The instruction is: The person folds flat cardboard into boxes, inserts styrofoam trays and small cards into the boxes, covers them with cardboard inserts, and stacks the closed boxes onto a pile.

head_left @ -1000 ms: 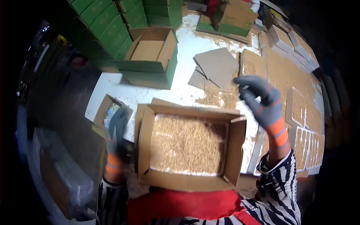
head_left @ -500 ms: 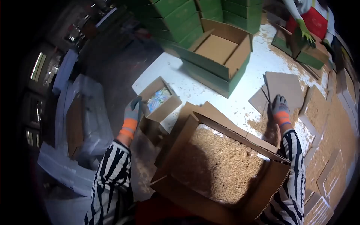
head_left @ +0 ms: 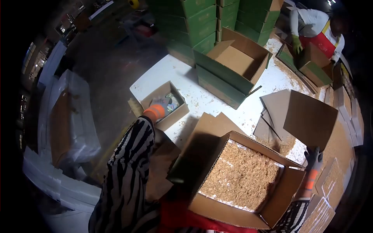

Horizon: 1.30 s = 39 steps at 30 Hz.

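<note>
My left hand [head_left: 161, 105], in a grey and orange glove, reaches inside a small cardboard box [head_left: 176, 116] that contains colourful packets [head_left: 171, 101]; its fingertips are partly hidden. At the right, my right hand [head_left: 314, 157] pinches the lower edge of a flat cardboard sheet [head_left: 311, 118], which stands tilted up. More grey-brown sheets [head_left: 270, 112] lie beneath and beside it. Close to my body is an open carton [head_left: 285, 204] with its flaps up, filled with wood-coloured shavings [head_left: 241, 174] that have white edges around them.
An open green carton [head_left: 221, 83] stands on the white table [head_left: 155, 75], before stacked green boxes [head_left: 202, 25]. A co-worker [head_left: 318, 29] handles another green box [head_left: 316, 70] at upper right. Shavings-filled trays [head_left: 330, 176] lie at right. Plastic-wrapped bundles [head_left: 75, 116] are at left.
My left hand has moved into the small box. My right hand has lifted one cardboard sheet from the pile and brought it rightward and nearer. The view has shifted.
</note>
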{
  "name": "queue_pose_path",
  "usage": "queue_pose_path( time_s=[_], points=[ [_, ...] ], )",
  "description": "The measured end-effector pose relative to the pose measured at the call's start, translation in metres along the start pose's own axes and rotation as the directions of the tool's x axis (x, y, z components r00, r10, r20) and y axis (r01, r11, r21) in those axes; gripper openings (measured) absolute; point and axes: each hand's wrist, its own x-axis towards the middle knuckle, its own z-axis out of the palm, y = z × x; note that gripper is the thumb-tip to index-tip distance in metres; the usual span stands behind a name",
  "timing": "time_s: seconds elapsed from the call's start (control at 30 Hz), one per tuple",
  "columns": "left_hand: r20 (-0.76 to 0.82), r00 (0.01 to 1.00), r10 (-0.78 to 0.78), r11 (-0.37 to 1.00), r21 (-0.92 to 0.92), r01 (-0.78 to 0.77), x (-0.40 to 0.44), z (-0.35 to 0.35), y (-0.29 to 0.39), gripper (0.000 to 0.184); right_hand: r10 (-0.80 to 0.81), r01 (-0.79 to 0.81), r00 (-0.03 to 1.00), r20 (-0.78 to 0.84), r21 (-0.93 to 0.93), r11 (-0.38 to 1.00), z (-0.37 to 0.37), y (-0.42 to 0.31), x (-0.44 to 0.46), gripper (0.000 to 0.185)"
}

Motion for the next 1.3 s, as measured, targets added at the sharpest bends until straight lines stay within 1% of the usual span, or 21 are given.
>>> queue_pose_path(
  time_s=[0.2, 0.3, 0.43, 0.47, 0.53, 0.57, 0.6, 0.7, 0.73, 0.83, 0.87, 0.9, 0.93, 0.97, 1.03, 1.07, 1.1, 1.13, 1.17, 1.23, 1.3],
  points=[
    [-0.154, 0.937, 0.314, 0.933, 0.233, -0.274, -0.030, -0.006, -0.033, 0.052, -0.031, 0.011, 0.979, -0.201, -0.101, 0.995, -0.034, -0.030, -0.096, 0.048],
    [-0.016, 0.957, 0.289, 0.896, 0.357, -0.264, -0.016, -0.005, -0.023, 0.046, -0.070, 0.043, 0.966, -0.250, -0.112, 0.993, -0.033, -0.054, -0.130, 0.050],
    [-0.037, 0.991, 0.127, 0.988, -0.085, -0.129, -0.027, -0.042, -0.023, 0.027, -0.245, 0.227, 0.917, -0.314, -0.094, 0.969, -0.049, -0.097, -0.168, 0.053],
    [-0.214, 0.973, 0.084, 0.956, -0.257, -0.139, -0.027, -0.030, -0.034, 0.023, -0.309, 0.281, 0.888, -0.341, -0.131, 0.951, -0.049, -0.110, -0.179, 0.054],
    [-0.236, 0.970, 0.063, 0.853, -0.491, -0.175, -0.009, -0.004, -0.061, 0.024, -0.386, 0.343, 0.846, -0.367, -0.180, 0.922, -0.062, -0.125, -0.195, 0.058],
    [-0.242, 0.969, 0.057, 0.783, -0.591, -0.194, -0.004, 0.000, -0.066, 0.024, -0.363, 0.377, 0.858, -0.363, -0.035, 0.926, -0.067, -0.137, -0.205, 0.054],
    [-0.212, 0.968, 0.137, 0.785, -0.572, -0.237, -0.036, -0.039, -0.057, 0.024, -0.452, 0.435, 0.830, -0.328, -0.128, 0.891, -0.078, -0.134, -0.208, 0.054],
    [-0.348, 0.931, 0.114, 0.478, -0.802, -0.358, -0.029, -0.033, -0.058, 0.029, -0.558, 0.537, 0.795, -0.237, -0.152, 0.830, -0.091, -0.133, -0.229, 0.062],
    [-0.236, 0.971, 0.044, 0.412, -0.881, -0.233, -0.029, -0.042, -0.053, 0.037, -0.572, 0.543, 0.791, -0.218, -0.180, 0.820, -0.084, -0.136, -0.236, 0.062],
    [-0.355, 0.935, 0.011, 0.349, -0.875, -0.337, -0.038, -0.068, -0.034, 0.044, -0.608, 0.516, 0.775, -0.172, -0.382, 0.766, -0.072, -0.140, -0.259, 0.054],
    [-0.453, 0.879, 0.150, 0.110, -0.876, -0.470, -0.057, -0.090, -0.015, 0.049, -0.611, 0.537, 0.779, -0.142, -0.352, 0.766, -0.083, -0.135, -0.260, 0.055],
    [-0.522, 0.827, 0.207, 0.087, -0.833, -0.547, -0.102, -0.135, 0.014, 0.049, -0.614, 0.556, 0.782, -0.112, -0.320, 0.767, -0.094, -0.129, -0.260, 0.057],
    [-0.468, 0.821, 0.326, -0.079, -0.879, -0.470, -0.137, -0.168, 0.043, 0.051, -0.376, 0.475, 0.836, -0.401, 0.184, 0.861, -0.043, -0.160, -0.273, 0.053],
    [-0.447, 0.784, 0.430, -0.074, -0.883, -0.463, -0.164, -0.195, 0.070, 0.054, -0.400, 0.443, 0.806, -0.437, -0.004, 0.897, -0.015, -0.173, -0.277, 0.050],
    [-0.656, 0.541, 0.526, -0.258, -0.729, -0.634, -0.222, -0.212, 0.129, 0.055, -0.466, 0.477, 0.783, -0.412, -0.083, 0.875, 0.012, -0.192, -0.284, 0.047],
    [-0.581, 0.516, 0.629, -0.015, -0.673, -0.740, -0.243, -0.213, 0.152, 0.057, -0.484, 0.486, 0.773, -0.409, -0.107, 0.867, 0.011, -0.193, -0.283, 0.047],
    [-0.616, 0.424, 0.664, 0.332, -0.266, -0.905, -0.268, -0.218, 0.173, 0.060, -0.501, 0.496, 0.766, -0.403, -0.127, 0.859, 0.010, -0.193, -0.281, 0.046],
    [-0.662, 0.262, 0.702, 0.463, 0.145, -0.874, -0.267, -0.200, 0.199, 0.061, -0.507, 0.479, 0.762, -0.404, -0.175, 0.860, 0.014, -0.194, -0.282, 0.046],
    [-0.531, 0.359, 0.767, 0.566, 0.296, -0.770, -0.279, -0.196, 0.213, 0.060, -0.511, 0.460, 0.760, -0.402, -0.222, 0.859, 0.019, -0.195, -0.284, 0.046],
    [-0.436, 0.253, 0.864, 0.393, 0.270, -0.879, -0.274, -0.171, 0.209, 0.057, -0.532, 0.518, 0.806, -0.259, -0.128, 0.846, 0.012, -0.183, -0.281, 0.048],
    [-0.417, 0.233, 0.878, 0.345, 0.216, -0.913, -0.284, -0.173, 0.194, 0.053, -0.540, 0.490, 0.791, -0.287, -0.231, 0.841, 0.020, -0.185, -0.284, 0.049]
  ],
)
